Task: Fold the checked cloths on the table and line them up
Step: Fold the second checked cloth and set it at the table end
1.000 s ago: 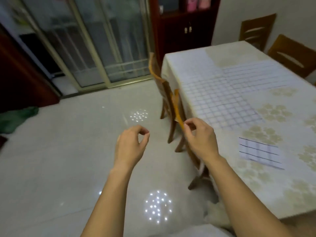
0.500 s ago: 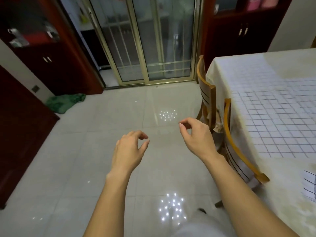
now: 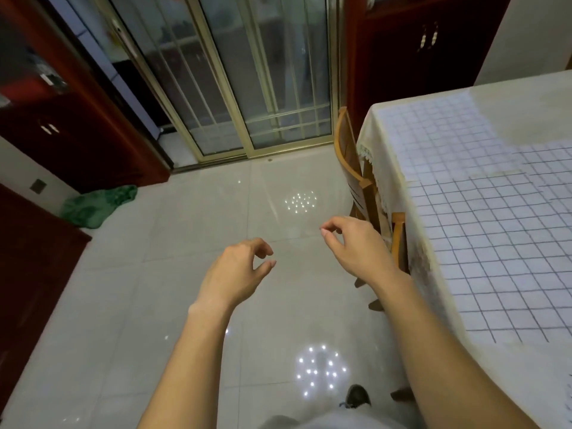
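Left hand (image 3: 238, 270) and right hand (image 3: 356, 246) both hold nothing, fingers loosely curled with thumb and forefinger apart, out over the tiled floor (image 3: 154, 305). Checked cloths (image 3: 501, 258) lie flat, unfolded, on the table (image 3: 526, 97), right of the right hand and not touching it. A wooden chair (image 3: 398, 236) back stands between that hand and the table.

A crumpled green cloth (image 3: 99, 205) lies far left on the glossy pale tiled floor (image 3: 185, 274), before gold-framed sliding glass doors (image 3: 247, 88), with an orange-brown wooden chair (image 3: 348, 150) to the right.
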`<state>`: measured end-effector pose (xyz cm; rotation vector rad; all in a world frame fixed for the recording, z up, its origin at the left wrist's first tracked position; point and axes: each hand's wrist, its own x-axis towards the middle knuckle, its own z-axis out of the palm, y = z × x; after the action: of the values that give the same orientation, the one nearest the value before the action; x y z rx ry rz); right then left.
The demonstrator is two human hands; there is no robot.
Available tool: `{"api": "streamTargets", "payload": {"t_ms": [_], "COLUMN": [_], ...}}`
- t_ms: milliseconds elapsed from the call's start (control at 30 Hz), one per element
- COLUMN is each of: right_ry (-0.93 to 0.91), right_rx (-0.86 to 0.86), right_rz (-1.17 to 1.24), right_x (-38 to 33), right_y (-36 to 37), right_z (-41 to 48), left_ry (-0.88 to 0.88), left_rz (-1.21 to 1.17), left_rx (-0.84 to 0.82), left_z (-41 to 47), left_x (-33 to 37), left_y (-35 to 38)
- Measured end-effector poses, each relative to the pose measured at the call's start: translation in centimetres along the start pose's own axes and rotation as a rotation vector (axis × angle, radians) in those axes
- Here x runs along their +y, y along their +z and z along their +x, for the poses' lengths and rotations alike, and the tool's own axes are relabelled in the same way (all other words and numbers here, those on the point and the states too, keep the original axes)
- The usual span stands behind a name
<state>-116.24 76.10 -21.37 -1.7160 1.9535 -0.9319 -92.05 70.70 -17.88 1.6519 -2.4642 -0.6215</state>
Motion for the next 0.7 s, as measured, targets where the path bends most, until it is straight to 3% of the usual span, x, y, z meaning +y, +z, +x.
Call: {"api": "streamTargets", "payload": {"t_ms": [200,400,533,700], "right_ry": [-0.077,-0.064,-0.005,0.086], "right_rx": [0.073,0.009,-0.050,0.044], "right_rz": [-0.068,-0.115,-0.172,-0.141], "right_x": [1.7,2.0,1.4,0.7], "right_y": [-1.1,0.4,1.6,1.1], "right_z": [5.4,13.3,20.0,29.0], "left_ry": [0.060,0.109,0.127,0.222], "left_rz": [-0.003,-0.042,-0.024,-0.017], "left_rx": [-0.007,0.019,-0.005,0.030], "left_z": [6.7,15.2,22.4,33.2], "left_x": [0.6,-1.7,-4.3,-5.9], "left_y": [0.8,0.3,-1.6,-6.3]}}
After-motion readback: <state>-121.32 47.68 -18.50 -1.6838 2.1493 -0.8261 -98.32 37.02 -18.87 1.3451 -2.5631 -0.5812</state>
